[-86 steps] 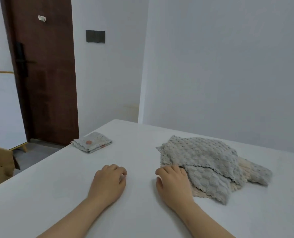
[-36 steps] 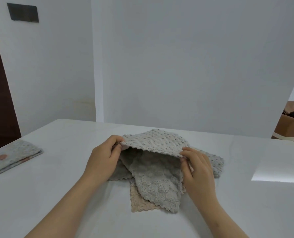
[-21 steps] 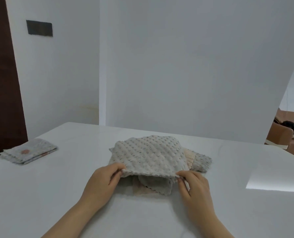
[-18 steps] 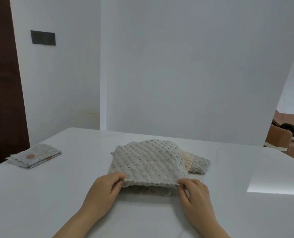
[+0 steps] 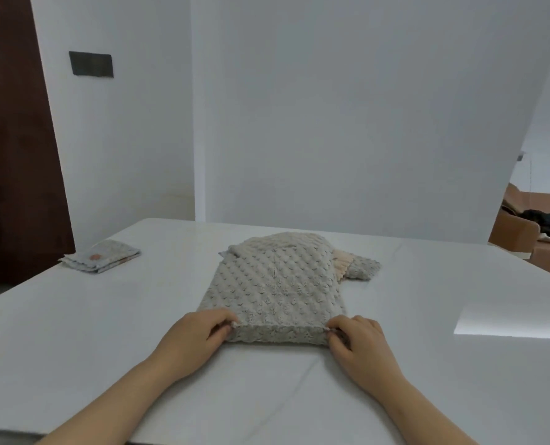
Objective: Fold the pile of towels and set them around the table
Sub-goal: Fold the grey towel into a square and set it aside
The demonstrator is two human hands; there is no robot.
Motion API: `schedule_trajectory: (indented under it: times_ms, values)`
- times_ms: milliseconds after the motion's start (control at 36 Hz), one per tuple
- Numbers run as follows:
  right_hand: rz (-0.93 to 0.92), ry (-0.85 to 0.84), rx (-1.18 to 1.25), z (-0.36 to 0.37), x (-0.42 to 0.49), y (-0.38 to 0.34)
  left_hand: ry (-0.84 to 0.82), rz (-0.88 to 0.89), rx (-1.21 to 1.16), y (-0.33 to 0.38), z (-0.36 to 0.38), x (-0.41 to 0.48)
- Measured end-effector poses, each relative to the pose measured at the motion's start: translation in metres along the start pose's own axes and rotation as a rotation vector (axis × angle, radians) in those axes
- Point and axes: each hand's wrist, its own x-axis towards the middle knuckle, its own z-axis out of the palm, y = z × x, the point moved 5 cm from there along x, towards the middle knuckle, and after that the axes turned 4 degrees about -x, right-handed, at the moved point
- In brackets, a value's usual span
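Note:
A grey bobbled towel [image 5: 276,284] lies stretched toward me over the pile on the white table [image 5: 74,332]. My left hand [image 5: 193,342] pinches its near left corner. My right hand [image 5: 360,345] pinches its near right corner. Both corners sit just above the tabletop, with the near edge taut between them. Under the far right of the towel, a beige towel [image 5: 342,263] and another grey towel [image 5: 363,268] stick out. A folded patterned towel [image 5: 102,259] rests at the table's far left.
White walls stand behind the table's far edge. A dark wooden door [image 5: 13,139] is at the left. Brown cardboard boxes [image 5: 520,232] sit beyond the table at the right. A bright patch of light [image 5: 511,319] falls on the right of the tabletop.
Both hands took hold of the top grey towel and drew it off the pile toward me. Its near edge has come down close to the table.

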Motion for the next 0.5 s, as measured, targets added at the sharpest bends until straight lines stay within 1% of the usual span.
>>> schedule_trajectory:
  times_ms: [111, 194, 222, 278, 306, 333, 389, 417, 444, 472, 500]
  values:
    - [-0.015, -0.027, 0.031, -0.005, -0.014, -0.001, -0.104, -0.014, 0.000, 0.015, -0.004, -0.012]
    - [-0.006, -0.096, 0.054, -0.010, -0.022, 0.000, -0.203, -0.077, -0.072, 0.019, -0.008, -0.014]
    - [0.000, -0.113, 0.090, -0.012, -0.023, 0.001, -0.255, -0.118, -0.148, 0.020, -0.008, -0.013]
    - [0.033, -0.117, 0.210, -0.018, -0.020, 0.000, -0.360, -0.237, -0.397, 0.021, -0.008, -0.010]
    - [0.059, -0.104, 0.282, -0.022, -0.016, 0.001, -0.366, -0.287, -0.497, 0.020, -0.010, -0.005]
    - [0.081, -0.082, 0.338, -0.025, -0.011, 0.001, -0.327, -0.318, -0.554, 0.018, -0.013, 0.001]
    - [0.110, -0.049, 0.341, -0.029, 0.002, 0.002, -0.163, -0.362, -0.594, 0.011, -0.019, 0.016]
    - [0.119, -0.047, 0.295, -0.029, 0.010, 0.003, -0.061, -0.371, -0.523, 0.005, -0.021, 0.023]
    - [0.129, -0.051, 0.237, -0.027, 0.018, 0.004, 0.018, -0.364, -0.392, 0.000, -0.021, 0.030]
    - [0.137, -0.062, 0.183, -0.023, 0.025, 0.005, 0.047, -0.350, -0.239, -0.002, -0.020, 0.035]
    - [0.138, -0.087, 0.132, -0.016, 0.032, 0.006, 0.024, -0.321, -0.104, -0.003, -0.014, 0.039]
